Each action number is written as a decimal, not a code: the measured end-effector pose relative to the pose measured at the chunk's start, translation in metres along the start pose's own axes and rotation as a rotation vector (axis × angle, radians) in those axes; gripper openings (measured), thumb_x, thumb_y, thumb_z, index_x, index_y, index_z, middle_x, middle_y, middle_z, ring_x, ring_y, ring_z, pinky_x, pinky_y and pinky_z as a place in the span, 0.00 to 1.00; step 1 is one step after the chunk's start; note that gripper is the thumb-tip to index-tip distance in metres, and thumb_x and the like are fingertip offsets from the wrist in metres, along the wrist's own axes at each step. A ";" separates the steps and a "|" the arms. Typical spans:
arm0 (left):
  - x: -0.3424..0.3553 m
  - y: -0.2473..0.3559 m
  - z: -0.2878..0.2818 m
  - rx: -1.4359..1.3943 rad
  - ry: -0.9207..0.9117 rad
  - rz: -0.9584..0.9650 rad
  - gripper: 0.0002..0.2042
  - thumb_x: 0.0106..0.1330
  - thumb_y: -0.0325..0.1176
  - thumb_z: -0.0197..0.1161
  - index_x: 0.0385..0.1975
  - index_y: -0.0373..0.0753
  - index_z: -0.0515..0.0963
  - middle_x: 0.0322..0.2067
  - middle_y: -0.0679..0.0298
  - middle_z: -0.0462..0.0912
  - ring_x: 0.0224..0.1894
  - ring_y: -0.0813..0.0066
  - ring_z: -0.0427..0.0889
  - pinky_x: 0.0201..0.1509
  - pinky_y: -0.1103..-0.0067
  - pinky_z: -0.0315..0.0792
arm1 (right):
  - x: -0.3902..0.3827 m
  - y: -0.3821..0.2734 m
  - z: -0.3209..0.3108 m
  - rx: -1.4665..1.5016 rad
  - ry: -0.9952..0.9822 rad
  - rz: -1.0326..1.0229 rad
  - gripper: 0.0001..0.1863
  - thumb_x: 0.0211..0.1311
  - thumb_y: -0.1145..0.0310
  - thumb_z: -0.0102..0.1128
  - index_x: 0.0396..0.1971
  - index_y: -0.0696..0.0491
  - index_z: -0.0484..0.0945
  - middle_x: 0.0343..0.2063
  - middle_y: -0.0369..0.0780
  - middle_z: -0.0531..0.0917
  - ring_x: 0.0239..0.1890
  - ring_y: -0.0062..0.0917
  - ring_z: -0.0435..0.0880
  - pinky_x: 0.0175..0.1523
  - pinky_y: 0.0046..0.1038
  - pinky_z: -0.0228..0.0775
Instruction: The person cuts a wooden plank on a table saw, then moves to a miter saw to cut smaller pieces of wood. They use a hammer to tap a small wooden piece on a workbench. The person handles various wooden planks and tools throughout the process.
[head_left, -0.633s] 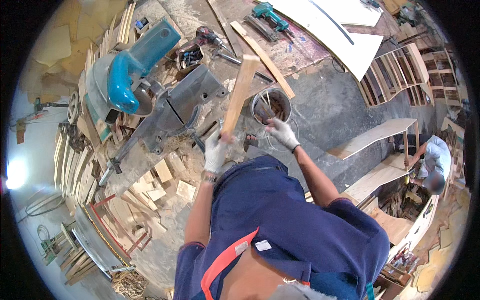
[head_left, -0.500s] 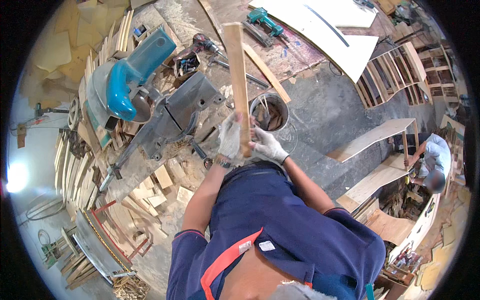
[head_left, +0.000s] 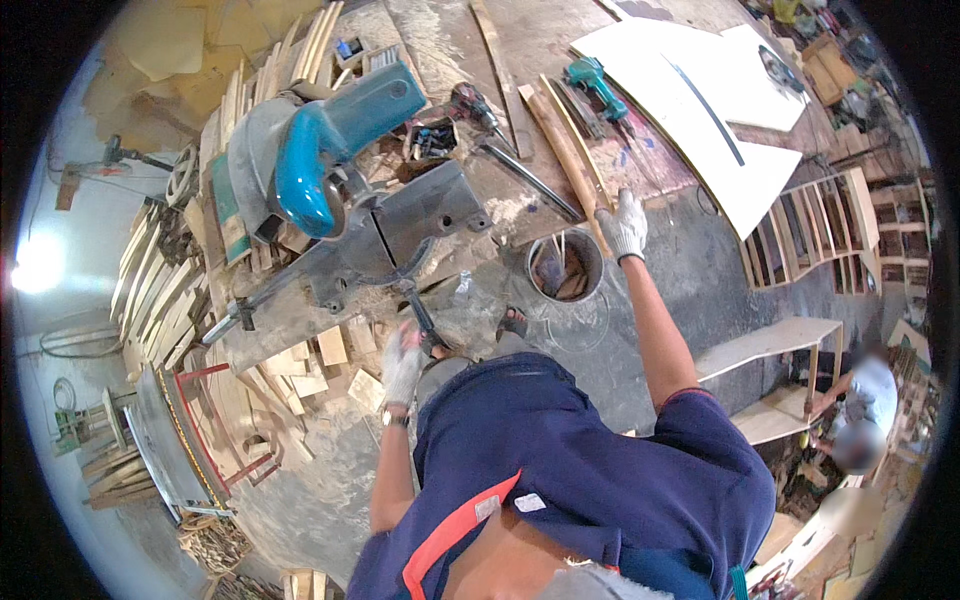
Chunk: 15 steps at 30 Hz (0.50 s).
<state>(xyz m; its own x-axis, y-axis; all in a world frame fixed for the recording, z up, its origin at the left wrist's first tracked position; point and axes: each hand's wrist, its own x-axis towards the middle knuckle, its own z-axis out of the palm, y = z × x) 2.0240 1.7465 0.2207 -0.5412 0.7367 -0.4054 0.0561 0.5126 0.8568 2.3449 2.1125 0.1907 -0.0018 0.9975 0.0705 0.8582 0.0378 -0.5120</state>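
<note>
Left hand (head_left: 403, 368) has loose, empty fingers; right hand (head_left: 627, 230), I can't tell. Bumping the board's (head_left: 563, 150) poking-out end could tip it.

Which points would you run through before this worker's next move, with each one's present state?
1. Right hand gloved and at the wooden strip's near end: ok.
2. Firm grip on the strip: cannot tell.
3. Strip wholly on the workbench: not ok, its near end juts past the edge.
4. Left hand empty and apart from the miter saw: ok.
5. Saw switched off: cannot tell.
</note>
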 end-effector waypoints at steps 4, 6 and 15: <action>-0.049 -0.058 -0.042 -0.154 0.435 -0.155 0.25 0.75 0.45 0.57 0.63 0.32 0.72 0.51 0.60 0.81 0.49 0.73 0.80 0.58 0.75 0.71 | 0.061 -0.039 0.048 0.083 -0.062 -0.200 0.29 0.51 0.58 0.68 0.53 0.54 0.77 0.50 0.54 0.81 0.51 0.48 0.82 0.55 0.43 0.74; -0.073 -0.076 -0.048 -0.268 0.495 -0.237 0.25 0.75 0.47 0.57 0.63 0.35 0.72 0.54 0.58 0.80 0.49 0.72 0.81 0.55 0.74 0.73 | 0.082 -0.069 0.082 0.067 -0.066 -0.272 0.28 0.51 0.59 0.68 0.52 0.55 0.77 0.49 0.54 0.81 0.51 0.49 0.81 0.57 0.43 0.74; -0.120 -0.086 -0.026 -0.292 0.594 -0.298 0.27 0.75 0.50 0.57 0.62 0.34 0.72 0.52 0.58 0.81 0.47 0.71 0.81 0.52 0.73 0.74 | 0.143 -0.114 0.153 -0.135 -0.312 -0.113 0.25 0.52 0.58 0.68 0.49 0.54 0.80 0.50 0.53 0.83 0.52 0.44 0.83 0.55 0.41 0.77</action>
<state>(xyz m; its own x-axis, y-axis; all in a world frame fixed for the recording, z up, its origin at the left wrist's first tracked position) 2.0620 1.6023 0.2036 -0.8676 0.1775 -0.4646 -0.3464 0.4547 0.8205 2.1683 2.2603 0.1284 -0.2393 0.9584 -0.1558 0.9039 0.1613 -0.3963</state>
